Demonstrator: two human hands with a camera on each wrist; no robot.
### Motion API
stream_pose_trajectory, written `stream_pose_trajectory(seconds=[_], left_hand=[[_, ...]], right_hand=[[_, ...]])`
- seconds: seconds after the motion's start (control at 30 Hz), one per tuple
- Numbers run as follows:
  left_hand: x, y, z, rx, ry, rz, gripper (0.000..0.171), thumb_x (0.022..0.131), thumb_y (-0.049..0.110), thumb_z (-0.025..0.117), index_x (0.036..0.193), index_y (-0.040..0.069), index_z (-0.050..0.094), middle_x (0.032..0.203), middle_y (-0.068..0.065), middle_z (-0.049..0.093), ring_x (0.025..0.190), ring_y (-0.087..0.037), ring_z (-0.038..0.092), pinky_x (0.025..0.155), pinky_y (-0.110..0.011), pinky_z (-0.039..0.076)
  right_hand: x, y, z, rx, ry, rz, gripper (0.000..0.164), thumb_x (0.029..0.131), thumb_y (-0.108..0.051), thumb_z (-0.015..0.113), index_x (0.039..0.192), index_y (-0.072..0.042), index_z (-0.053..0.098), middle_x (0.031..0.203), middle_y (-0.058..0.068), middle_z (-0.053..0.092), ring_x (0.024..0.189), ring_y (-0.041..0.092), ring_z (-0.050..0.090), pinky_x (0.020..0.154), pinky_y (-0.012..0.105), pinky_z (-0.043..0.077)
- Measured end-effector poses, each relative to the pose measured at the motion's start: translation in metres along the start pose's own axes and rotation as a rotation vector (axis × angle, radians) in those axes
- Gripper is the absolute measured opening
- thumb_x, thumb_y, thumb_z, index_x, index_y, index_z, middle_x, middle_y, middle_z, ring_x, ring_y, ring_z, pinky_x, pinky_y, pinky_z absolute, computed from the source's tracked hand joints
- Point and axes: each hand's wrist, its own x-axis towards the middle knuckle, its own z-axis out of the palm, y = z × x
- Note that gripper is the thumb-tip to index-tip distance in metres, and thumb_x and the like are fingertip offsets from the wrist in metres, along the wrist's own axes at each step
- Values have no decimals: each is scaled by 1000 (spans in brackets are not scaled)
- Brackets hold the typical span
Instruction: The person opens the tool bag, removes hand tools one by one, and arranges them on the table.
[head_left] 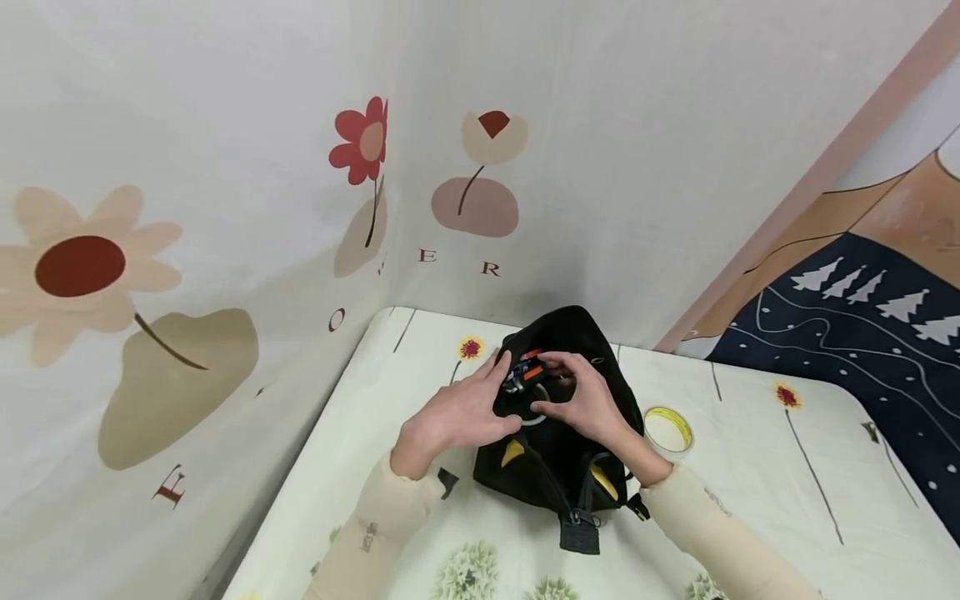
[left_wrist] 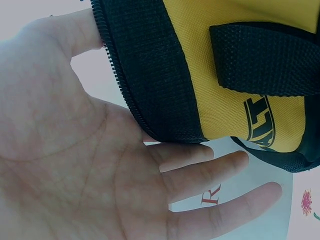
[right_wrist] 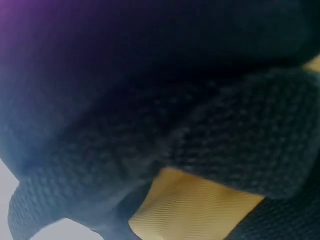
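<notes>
A black bag (head_left: 577,329) with yellow panels stands unzipped on the cloth. My left hand (head_left: 468,408) lies across its left rim, fingers extended. In the left wrist view, the thumb and index finger of my left hand (left_wrist: 65,150) pass behind the zipper edge (left_wrist: 117,75), while the other fingers stay outside near the yellow panel (left_wrist: 225,115). My right hand (head_left: 588,400) reaches into the bag, thumb and fingers curled round a pale ring (head_left: 534,422). Black, red and blue items (head_left: 528,371) sit beside its fingertips. The right wrist view has only blurred bag fabric (right_wrist: 240,135).
A roll of tape (head_left: 670,430) with a yellow inner core lies right of the bag. A zipper end tab (head_left: 580,533) hangs at the bag's front. The flower-print cloth (head_left: 750,467) covers the table, with printed fabric walls (head_left: 600,167) behind and to the left.
</notes>
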Motion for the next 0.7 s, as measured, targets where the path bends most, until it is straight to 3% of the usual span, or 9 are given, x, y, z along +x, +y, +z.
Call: stream_pose_trajectory(seconds=[0.27, 0.53, 0.7], left_hand=[[-1, 0, -1, -6, 2, 1, 95, 107, 41, 66, 180, 15, 11, 187, -7, 6, 155, -42, 49, 114, -66, 46], [-2, -1, -2, -10, 6, 4, 95, 106, 42, 64, 180, 15, 11, 187, -6, 7, 155, -39, 50, 100, -58, 54], [-3, -2, -2, -14, 3, -2, 95, 106, 42, 64, 180, 15, 10, 187, -6, 7, 158, -39, 46, 105, -60, 53]], right_hand=[[0, 12, 12, -60, -42, 26, 86, 77, -7, 103, 152, 1, 61, 130, 27, 67, 118, 43, 67, 101, 60, 58], [-2, 21, 25, -91, -80, 44, 93, 75, -11, 104, 155, 0, 58, 136, 29, 61, 124, 46, 64, 101, 63, 56], [-2, 26, 30, -74, -99, 82, 96, 74, -13, 104, 156, -2, 56, 142, 32, 56, 127, 49, 60, 104, 65, 54]])
